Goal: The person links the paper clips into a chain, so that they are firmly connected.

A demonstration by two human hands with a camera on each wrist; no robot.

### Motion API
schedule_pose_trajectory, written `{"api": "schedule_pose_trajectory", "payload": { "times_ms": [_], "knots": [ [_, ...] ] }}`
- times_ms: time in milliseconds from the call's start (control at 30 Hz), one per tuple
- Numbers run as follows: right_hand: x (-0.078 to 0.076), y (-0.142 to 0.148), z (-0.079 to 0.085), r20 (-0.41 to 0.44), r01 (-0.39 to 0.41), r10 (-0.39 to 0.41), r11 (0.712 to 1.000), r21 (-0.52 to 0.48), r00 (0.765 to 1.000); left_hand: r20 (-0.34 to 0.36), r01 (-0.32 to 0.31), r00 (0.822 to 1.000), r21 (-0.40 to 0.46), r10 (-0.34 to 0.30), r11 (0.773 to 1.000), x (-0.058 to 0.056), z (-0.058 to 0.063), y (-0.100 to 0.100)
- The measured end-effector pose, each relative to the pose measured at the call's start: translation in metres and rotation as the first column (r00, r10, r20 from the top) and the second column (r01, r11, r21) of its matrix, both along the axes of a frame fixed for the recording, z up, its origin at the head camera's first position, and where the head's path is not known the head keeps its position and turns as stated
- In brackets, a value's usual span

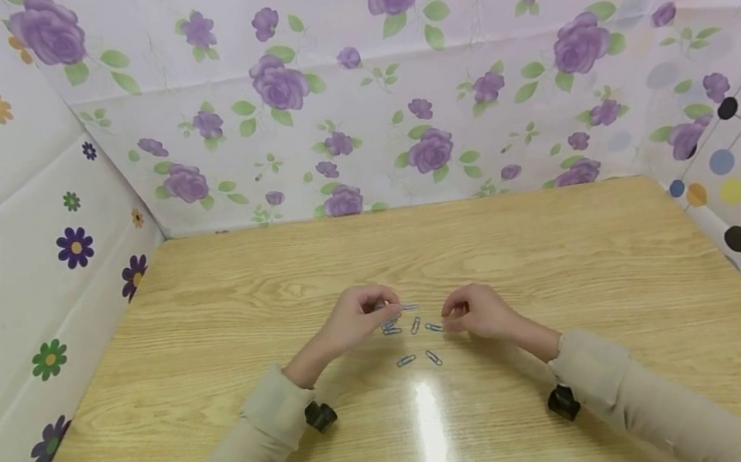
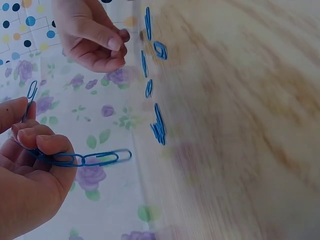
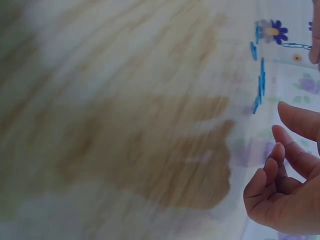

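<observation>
My left hand [image 1: 357, 318] holds a short chain of linked blue paper clips [image 2: 107, 159] above the table. One clip [image 2: 32, 90] of it stands up from between thumb and index finger, while the linked end hangs out past the curled fingers. Facing it, my right hand [image 1: 483, 314] has loosely bent fingers with nothing between them; thumb and index finger are apart in the right wrist view. Right by its fingertips lies a loose paper clip [image 1: 434, 327]. Another paper clip [image 1: 415, 325] lies between the hands, and a few overlapping clips [image 1: 391, 330] are just below the left hand.
Two more paper clips, a left one [image 1: 405, 360] and a right one [image 1: 433, 358], lie closer to me on the wooden table [image 1: 415, 248]. Floral cloth [image 1: 357, 131] hangs behind the table, with patterned sheets along both sides. Light glares off the tabletop in front.
</observation>
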State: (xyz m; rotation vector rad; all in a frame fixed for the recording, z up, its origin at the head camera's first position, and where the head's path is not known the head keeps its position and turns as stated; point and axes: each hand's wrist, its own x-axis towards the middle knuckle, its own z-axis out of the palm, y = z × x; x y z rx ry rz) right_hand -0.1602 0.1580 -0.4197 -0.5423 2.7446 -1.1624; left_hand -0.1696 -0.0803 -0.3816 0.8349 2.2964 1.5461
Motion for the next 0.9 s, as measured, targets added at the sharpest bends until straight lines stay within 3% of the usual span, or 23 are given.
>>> {"api": "schedule_pose_trajectory", "payload": {
  "times_ms": [67,333,400,633,900],
  "knots": [
    [-0.002,0.000,-0.002,0.011,-0.004,0.004,1.000,0.019,1.000,-0.010,-0.001,1.000,0.012,0.001,1.000,-0.006,-0.008,-0.003],
    [-0.008,-0.008,-0.009,0.102,0.028,-0.034,0.998,0.061,0.994,0.002,-0.013,1.000,-0.016,0.013,1.000,-0.009,-0.004,-0.011],
    [-0.008,-0.011,-0.010,0.104,0.035,-0.042,0.997,0.070,0.994,0.005,-0.015,1.000,-0.019,0.015,1.000,-0.009,-0.002,-0.013],
    [-0.006,-0.017,-0.009,0.065,0.045,-0.051,0.994,0.098,0.997,0.012,-0.014,1.000,-0.026,0.014,1.000,0.004,0.023,-0.017],
    [-0.005,-0.016,-0.007,0.078,0.006,-0.014,0.995,0.101,0.997,0.028,-0.018,0.999,-0.025,0.019,1.000,0.005,0.025,-0.021]
  ]
}}
